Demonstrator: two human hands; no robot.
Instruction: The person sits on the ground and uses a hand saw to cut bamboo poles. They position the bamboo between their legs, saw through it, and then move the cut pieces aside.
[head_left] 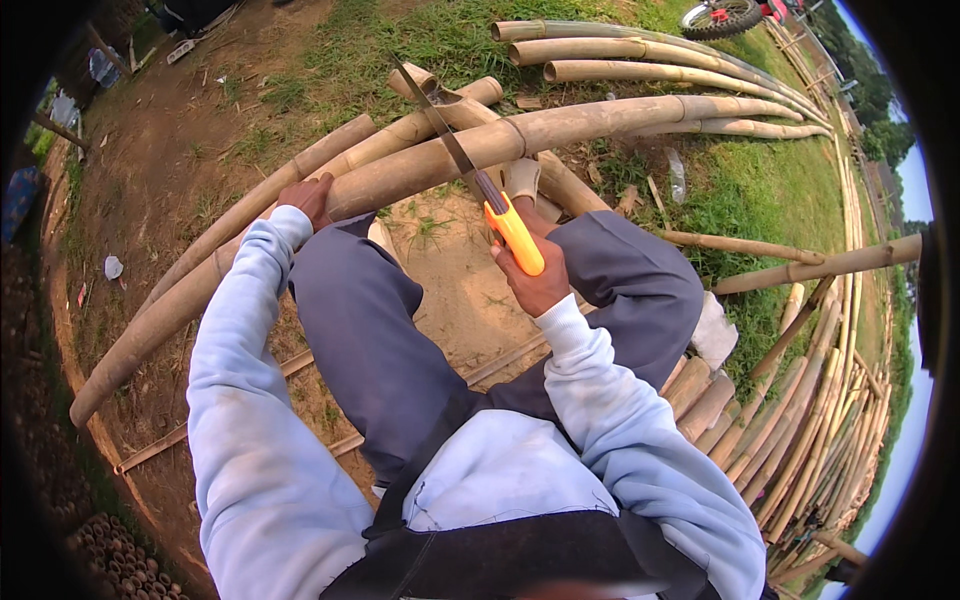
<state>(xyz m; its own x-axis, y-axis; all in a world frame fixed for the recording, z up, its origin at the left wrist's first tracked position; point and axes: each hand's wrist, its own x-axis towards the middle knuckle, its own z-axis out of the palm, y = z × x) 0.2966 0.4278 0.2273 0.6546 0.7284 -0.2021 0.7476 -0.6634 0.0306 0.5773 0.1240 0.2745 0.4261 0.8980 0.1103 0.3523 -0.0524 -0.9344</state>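
**Two hands on a bamboo cut: saw in the right, pole steadied w/ the left**

Your right hand [535,283] is closed in a full fist round the orange handle of a hand saw [465,165]. The thin blade runs up and away from you, its toothed edge lying across the thick bamboo pole [560,130] approx. mid-frame, touching it. Your left hand [308,195] rests on the near end of that pole, fingers curled over the top, pressing down. The pole lies slantwise over other long poles on bare dirt & grass, just beyond your knees; you sit w/ legs in dark trousers either side of a sandy patch.

Handling, as a judgement: the pole looks stiff, hollow and round, so prob. lighter than its bulk suggests but apt to roll. Its skin looks smooth and dry, likely slippery; hold it close to the cut, palm on top. The saw looks light; its blade is narrow and may flex, so keep hold of the handle only.

More bamboo [800,420] is stacked at your right, some curving along the grass. A motorbike wheel [722,17] shows at the top edge.
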